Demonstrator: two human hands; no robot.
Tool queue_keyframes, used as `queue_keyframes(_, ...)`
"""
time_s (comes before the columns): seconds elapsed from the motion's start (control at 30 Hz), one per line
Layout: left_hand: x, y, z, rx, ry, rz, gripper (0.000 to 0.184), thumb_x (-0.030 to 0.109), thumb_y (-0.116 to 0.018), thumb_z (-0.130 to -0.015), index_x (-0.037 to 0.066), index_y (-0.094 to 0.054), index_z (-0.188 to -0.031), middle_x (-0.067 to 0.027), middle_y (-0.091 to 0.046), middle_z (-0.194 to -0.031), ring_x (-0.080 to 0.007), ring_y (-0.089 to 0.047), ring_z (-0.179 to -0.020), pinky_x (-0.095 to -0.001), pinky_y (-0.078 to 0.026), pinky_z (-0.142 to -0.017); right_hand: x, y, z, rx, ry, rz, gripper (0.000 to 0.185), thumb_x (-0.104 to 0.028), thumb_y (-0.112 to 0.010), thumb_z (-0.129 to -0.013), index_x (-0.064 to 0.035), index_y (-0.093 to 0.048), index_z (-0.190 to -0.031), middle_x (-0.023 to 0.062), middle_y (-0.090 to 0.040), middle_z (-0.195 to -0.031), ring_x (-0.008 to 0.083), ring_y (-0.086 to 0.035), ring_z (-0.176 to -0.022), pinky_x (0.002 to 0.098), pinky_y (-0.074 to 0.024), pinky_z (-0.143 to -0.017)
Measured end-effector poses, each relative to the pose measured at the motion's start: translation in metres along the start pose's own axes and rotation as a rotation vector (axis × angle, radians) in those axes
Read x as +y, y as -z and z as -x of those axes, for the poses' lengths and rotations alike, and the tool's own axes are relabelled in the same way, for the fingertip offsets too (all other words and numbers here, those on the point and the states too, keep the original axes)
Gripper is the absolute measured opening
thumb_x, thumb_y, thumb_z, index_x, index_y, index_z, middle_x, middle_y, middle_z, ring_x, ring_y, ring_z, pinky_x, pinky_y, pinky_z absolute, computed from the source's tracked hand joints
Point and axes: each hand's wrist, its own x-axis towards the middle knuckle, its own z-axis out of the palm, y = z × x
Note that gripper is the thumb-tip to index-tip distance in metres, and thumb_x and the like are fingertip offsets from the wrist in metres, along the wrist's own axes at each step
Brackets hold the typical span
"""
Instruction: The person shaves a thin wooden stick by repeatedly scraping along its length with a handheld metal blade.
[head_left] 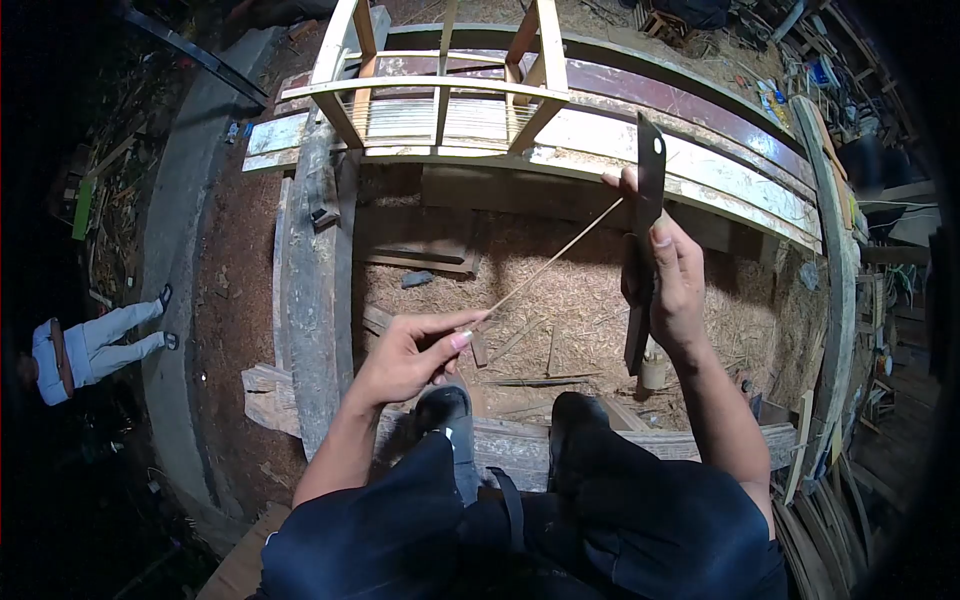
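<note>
My left hand [400, 362] is closed, its thumb and forefinger pinching the lower end of a thin wooden stick [555, 257]. The stick slants up and right to the fingers of my right hand [680, 285]. That hand is closed round a large dark knife [650, 190], held upright with a hole near the top of its blade. The stick's upper end meets the knife and fingers, and I cannot tell exactly how it passes them. Part of the knife's lower end is hidden by the hand.
A wooden frame [440, 90] with thin rods stands on a plank bench [600, 135] ahead. Thick beams [312, 300] flank me left and right. Shavings [580, 290] and offcuts cover the ground between my feet and the bench. Another person [100, 345] is at the far left.
</note>
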Motion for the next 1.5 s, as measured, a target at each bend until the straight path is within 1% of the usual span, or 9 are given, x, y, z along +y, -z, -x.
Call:
queue_keyframes(0.03, -0.003, 0.004, -0.001, 0.033, -0.044, -0.111, 0.037, 0.017, -0.064, -0.105, 0.010, -0.065, -0.141, 0.0065, -0.057, -0.069, -0.0015, -0.049, -0.058, -0.0202, -0.041, -0.053, 0.001, -0.002, 0.001, 0.020, 0.018, -0.015, 0.054, -0.038, -0.048, -0.111, -0.0012, -0.051, -0.151, 0.0052, -0.065, -0.129, -0.0022, -0.037, -0.055, 0.0181, -0.0298, -0.046)
queue_keyframes(0.23, 0.015, -0.002, -0.004, 0.213, 0.063, -0.267, 0.030, 0.016, -0.069, -0.101, 0.005, -0.073, -0.129, 0.0012, -0.068, -0.077, -0.0038, -0.055, -0.065, -0.0235, -0.046, -0.059, 0.001, -0.004, 0.003, -0.042, -0.027, -0.038, 0.054, -0.038, -0.048, -0.112, -0.0027, -0.050, -0.152, 0.0051, -0.069, -0.121, -0.0005, -0.042, -0.055, 0.0186, -0.0340, -0.047)
queue_keyframes(0.3, 0.000, 0.004, -0.010, 0.278, -0.183, -0.264, 0.024, 0.011, -0.072, -0.098, -0.001, -0.076, -0.119, -0.0089, -0.078, -0.096, -0.0089, -0.067, -0.083, -0.0250, -0.051, -0.072, 0.000, -0.002, 0.002, -0.006, 0.004, -0.026, 0.054, -0.039, -0.047, -0.112, -0.0028, -0.050, -0.152, 0.0053, -0.069, -0.121, -0.0005, -0.043, -0.055, 0.0188, -0.0342, -0.047)
queue_keyframes(0.4, -0.001, 0.012, -0.007, 0.312, -0.164, -0.290, 0.023, 0.010, -0.075, -0.096, -0.001, -0.078, -0.115, -0.0106, -0.078, -0.099, -0.0108, -0.067, -0.088, -0.0259, -0.052, -0.079, -0.003, -0.001, 0.001, 0.088, 0.029, -0.028, 0.055, -0.040, -0.045, -0.112, -0.0030, -0.050, -0.153, 0.0067, -0.069, -0.124, 0.0000, -0.045, -0.055, 0.0192, -0.0361, -0.047)
queue_keyframes(0.8, 0.016, 0.030, 0.003, 0.480, -0.267, -0.621, 0.020, 0.009, -0.078, -0.090, 0.007, -0.082, -0.110, -0.0032, -0.061, -0.069, -0.0085, -0.052, -0.065, -0.0280, -0.038, -0.059, 0.000, 0.003, 0.004, 0.030, -0.022, -0.021, 0.050, -0.034, -0.049, -0.111, -0.0031, -0.052, -0.151, 0.0061, -0.066, -0.124, -0.0007, -0.046, -0.060, 0.0176, -0.0349, -0.049)
queue_keyframes(1.0, 0.022, 0.025, 0.004, 0.600, -0.335, -0.698, 0.017, 0.010, -0.081, -0.087, 0.006, -0.083, -0.104, -0.0088, -0.069, -0.073, -0.0124, -0.060, -0.066, -0.0282, -0.044, -0.060, 0.015, 0.006, 0.000, 0.047, 0.189, 0.438, 0.043, -0.021, -0.061, -0.105, 0.0050, -0.059, -0.139, 0.0139, -0.067, -0.118, 0.0175, -0.063, -0.097, 0.0315, -0.0503, -0.088)
queue_keyframes(1.1, 0.021, 0.024, 0.003, 0.655, -0.387, -0.715, 0.016, 0.010, -0.081, -0.087, 0.006, -0.083, -0.103, -0.0065, -0.069, -0.074, -0.0112, -0.058, -0.066, -0.0273, -0.042, -0.060, 0.010, 0.007, -0.001, 0.017, 0.340, 0.660, 0.041, -0.021, -0.064, -0.103, 0.0054, -0.060, -0.134, 0.0180, -0.068, -0.115, 0.0244, -0.067, -0.103, 0.0353, -0.0507, -0.093)
queue_keyframes(1.3, 0.027, 0.021, 0.006, 0.697, -0.388, -0.713, 0.014, 0.008, -0.082, -0.085, 0.004, -0.083, -0.098, -0.0057, -0.065, -0.071, -0.0115, -0.057, -0.065, -0.0284, -0.041, -0.058, 0.012, 0.007, 0.002, 0.007, 0.154, 0.468, 0.041, -0.021, -0.065, -0.101, 0.0042, -0.061, -0.134, 0.0210, -0.069, -0.120, 0.0321, -0.068, -0.109, 0.0380, -0.0503, -0.097)
queue_keyframes(1.5, 0.027, 0.021, 0.007, 0.710, -0.404, -0.744, 0.011, 0.009, -0.083, -0.085, 0.003, -0.082, -0.094, -0.0067, -0.066, -0.071, -0.0120, -0.059, -0.064, -0.0288, -0.043, -0.058, 0.011, 0.008, 0.001, 0.010, 0.271, 0.606, 0.043, -0.022, -0.067, -0.101, 0.0043, -0.061, -0.134, 0.0239, -0.067, -0.127, 0.0363, -0.067, -0.118, 0.0407, -0.0502, -0.101)
